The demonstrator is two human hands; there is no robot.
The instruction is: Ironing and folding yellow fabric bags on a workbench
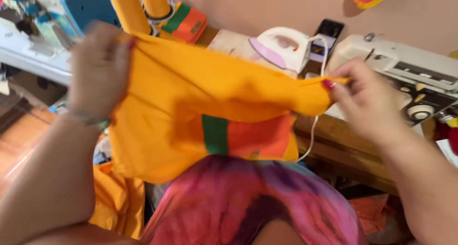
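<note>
You've got the yellow-orange fabric piece (191, 97) stretched mid-frame: your left hand (98, 68) grips its upper-left corner, your right hand (367, 99) pinches the right edge, with the white iron (281, 47) just behind.

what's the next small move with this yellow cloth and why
Probably lower the yellow cloth flat onto the wooden table. The left hand grips its upper left edge and the right hand pinches the right corner, so it hangs stretched in the air, with the orange and green patch drooping below. The iron stands just behind, within easy reach.
</note>
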